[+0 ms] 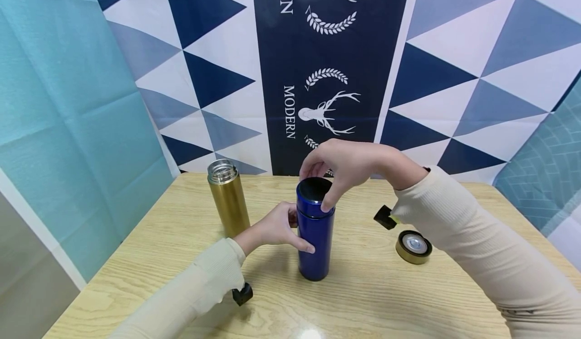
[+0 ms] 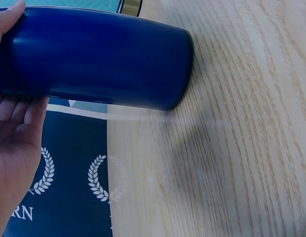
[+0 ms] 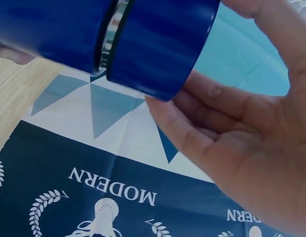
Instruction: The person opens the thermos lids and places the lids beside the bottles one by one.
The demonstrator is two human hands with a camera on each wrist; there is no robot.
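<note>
A blue thermos bottle [image 1: 314, 250] stands upright near the middle of the table. My left hand [image 1: 279, 225] grips its body from the left, thumb across the front; in the left wrist view the fingers pass behind the blue wall. From above, my right hand [image 1: 349, 162] holds the blue lid [image 1: 309, 209] by its rim, thumb at the near side and fingers at the far side. In the right wrist view a narrow gap with silver metal [image 3: 112, 34] shows between lid and body. The inside of the bottle is hidden.
To the left stands a gold thermos bottle [image 1: 231, 205] without a lid, its steel mouth exposed, close behind my left forearm. A gold lid [image 1: 414, 247] lies underside up on the right, beside my right sleeve. Behind the wooden table [image 1: 363, 288] hangs a patterned cloth [image 1: 336, 51].
</note>
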